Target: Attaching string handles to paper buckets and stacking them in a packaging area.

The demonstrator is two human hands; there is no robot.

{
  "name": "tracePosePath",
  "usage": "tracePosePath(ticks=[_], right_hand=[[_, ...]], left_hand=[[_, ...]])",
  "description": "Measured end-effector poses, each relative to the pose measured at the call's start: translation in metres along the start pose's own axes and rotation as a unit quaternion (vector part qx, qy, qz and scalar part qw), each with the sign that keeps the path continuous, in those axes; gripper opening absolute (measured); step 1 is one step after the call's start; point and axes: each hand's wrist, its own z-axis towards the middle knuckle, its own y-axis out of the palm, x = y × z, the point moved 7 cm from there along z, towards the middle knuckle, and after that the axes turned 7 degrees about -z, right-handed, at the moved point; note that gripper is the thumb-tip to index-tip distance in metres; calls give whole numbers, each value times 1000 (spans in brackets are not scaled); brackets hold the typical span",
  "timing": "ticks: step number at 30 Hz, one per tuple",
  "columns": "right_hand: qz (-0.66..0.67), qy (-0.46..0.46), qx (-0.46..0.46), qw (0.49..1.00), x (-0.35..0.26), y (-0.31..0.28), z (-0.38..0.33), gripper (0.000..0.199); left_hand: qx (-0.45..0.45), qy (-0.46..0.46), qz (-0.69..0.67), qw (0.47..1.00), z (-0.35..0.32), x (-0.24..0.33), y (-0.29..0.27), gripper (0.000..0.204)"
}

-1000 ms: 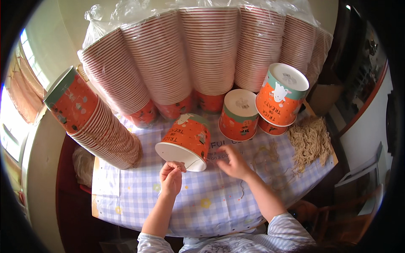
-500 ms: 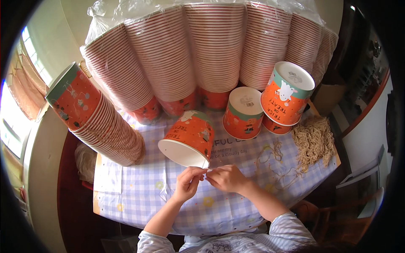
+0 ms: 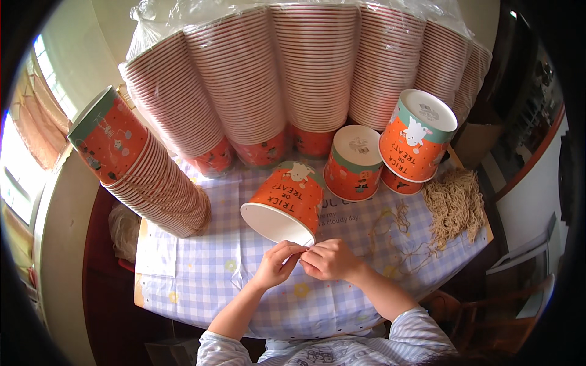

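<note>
Checked blue-and-white cloth covers the small table (image 3: 201, 268), and behind it long nested stacks of orange paper cups in clear plastic wrap (image 3: 293, 79) fill the whole back.

One orange paper cup with a white inside (image 3: 285, 204) lies on its side just beyond the hands. Its long axis runs from the closed base, up and away, down to the open mouth, which points toward the person and slightly left.

Both hands meet right at the near rim. The left hand (image 3: 276, 263) and the right hand (image 3: 329, 259) have their fingertips pressed together in a pinch on something thin, probably a strand of string, too small to make out.

Judging by the layout, little is finished: two upturned orange cups (image 3: 390, 149) stand to the right, and a heap of tan string (image 3: 455, 204) remains unused.
</note>
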Motion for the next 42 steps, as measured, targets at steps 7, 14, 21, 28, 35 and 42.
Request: tracePosePath(ticks=[7,14,21,28,35,42], right_hand=[[-99,-35,-13,994,-17,-7,2,16],[-76,-46,1,996,-21,-10,3,18],[122,161,40,979,15,-7,-4,11],[91,156,-93,979,23,9,-8,14],[99,177,-68,977,26,5,-5,12],[117,182,-76,973,22,7,-4,9]], left_hand=[[-18,4,-3,1000,-1,2,2,29],[-36,60,53,996,-1,14,7,31],[-3,65,24,998,-1,6,-4,13],[0,69,25,997,2,11,-6,19],[77,92,154,981,2,15,-11,23],[89,139,254,953,0,21,-11,21]])
